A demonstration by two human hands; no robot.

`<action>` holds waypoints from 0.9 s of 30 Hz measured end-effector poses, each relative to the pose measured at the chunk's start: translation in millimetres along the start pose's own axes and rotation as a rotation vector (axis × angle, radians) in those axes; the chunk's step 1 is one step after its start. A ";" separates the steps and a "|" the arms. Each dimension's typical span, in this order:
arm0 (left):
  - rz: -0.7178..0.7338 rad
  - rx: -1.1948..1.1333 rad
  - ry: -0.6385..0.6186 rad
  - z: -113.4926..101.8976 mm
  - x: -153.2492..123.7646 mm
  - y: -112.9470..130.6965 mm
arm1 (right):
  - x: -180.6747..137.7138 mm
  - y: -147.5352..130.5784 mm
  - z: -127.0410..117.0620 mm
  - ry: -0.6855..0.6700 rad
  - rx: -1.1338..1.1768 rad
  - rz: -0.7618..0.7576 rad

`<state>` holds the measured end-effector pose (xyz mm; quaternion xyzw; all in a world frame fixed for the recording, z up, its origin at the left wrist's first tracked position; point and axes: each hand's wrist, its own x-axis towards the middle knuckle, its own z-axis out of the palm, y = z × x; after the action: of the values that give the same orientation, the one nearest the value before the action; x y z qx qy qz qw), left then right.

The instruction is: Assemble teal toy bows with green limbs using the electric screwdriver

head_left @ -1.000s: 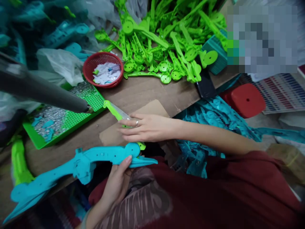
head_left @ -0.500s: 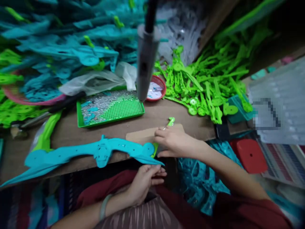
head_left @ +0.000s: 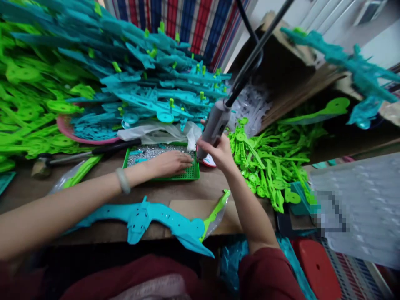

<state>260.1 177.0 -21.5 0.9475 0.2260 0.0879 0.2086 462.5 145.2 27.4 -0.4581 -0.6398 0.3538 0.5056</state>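
My right hand [head_left: 221, 152] is wrapped around the grey body of a hanging electric screwdriver [head_left: 215, 123], whose cable runs up to the top right. To its left, my left hand [head_left: 175, 162] lies over the green tray [head_left: 162, 179], fingers stretched and reaching down toward the small metal screws [head_left: 142, 154]; whether the fingertips pinch any is hidden. Below both hands a turquoise bow-shaped plastic part [head_left: 159, 212] lies along the table edge, its left end behind my left forearm. A lime-green limb [head_left: 215, 214] sticks up from its right end.
Turquoise parts [head_left: 134, 87] are heaped at the back left, lime-green parts [head_left: 262, 162] at the right. A hammer [head_left: 42, 166] lies left of the tray, near a pink basket [head_left: 67, 133]. A red stool [head_left: 317, 266] stands at lower right.
Both hands have left the right end of the turquoise part. My right hand has risen and taken hold of the screwdriver; my left has reached forward to the tray. The view has tilted up.
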 end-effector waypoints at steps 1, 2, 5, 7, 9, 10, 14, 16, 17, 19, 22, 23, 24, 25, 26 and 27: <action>0.047 0.051 -0.014 1.2 7.7 -10.9 | -1.9 0.3 0.7 0.022 0.031 0.005; 0.069 0.102 -0.014 3.4 11.4 -16.4 | -4.5 1.0 1.1 0.038 0.088 0.013; 0.031 0.240 0.046 15.7 2.3 -5.9 | -10.9 8.4 6.8 0.132 0.270 0.040; -0.001 0.293 0.072 27.8 -12.8 15.1 | -10.9 18.2 16.6 0.279 0.299 0.016; -0.011 0.324 0.069 41.4 -28.2 37.4 | -9.0 30.3 29.5 0.401 0.295 -0.023; -0.011 0.336 0.066 47.9 -34.9 46.6 | -8.3 36.2 36.2 0.423 0.298 -0.037; -0.015 0.391 0.116 63.5 -53.8 62.4 | -11.8 50.7 57.4 0.367 0.277 -0.050; -0.027 0.418 0.168 63.3 -63.1 64.9 | -16.7 53.0 63.3 0.337 0.210 -0.034; -0.025 0.430 0.190 62.0 -68.9 68.0 | -19.2 53.7 65.2 0.322 0.163 -0.020; -0.005 0.417 0.261 59.5 -83.2 81.3 | -23.3 55.6 67.6 0.283 0.084 0.005; 0.033 0.232 0.450 63.2 -104.9 115.3 | -25.6 59.9 68.8 0.250 0.087 0.011; 0.068 0.154 0.487 67.4 -110.1 127.3 | -25.6 61.3 68.9 0.253 0.109 0.008; 0.116 0.089 0.502 73.1 -113.6 137.9 | -25.3 62.5 68.9 0.258 0.126 0.006; 0.173 0.051 0.484 79.9 -115.5 146.8 | -25.0 63.4 69.0 0.268 0.129 0.008; 0.233 0.035 0.452 87.5 -115.7 153.3 | -25.0 64.0 69.1 0.278 0.123 0.014; 0.286 0.034 0.423 95.5 -114.6 157.7 | -25.2 64.5 69.3 0.288 0.114 0.020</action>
<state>245.6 -38.1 -46.9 0.9337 0.1298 0.3089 0.1263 411.7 143.4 -56.2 -0.4810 -0.5350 0.3249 0.6139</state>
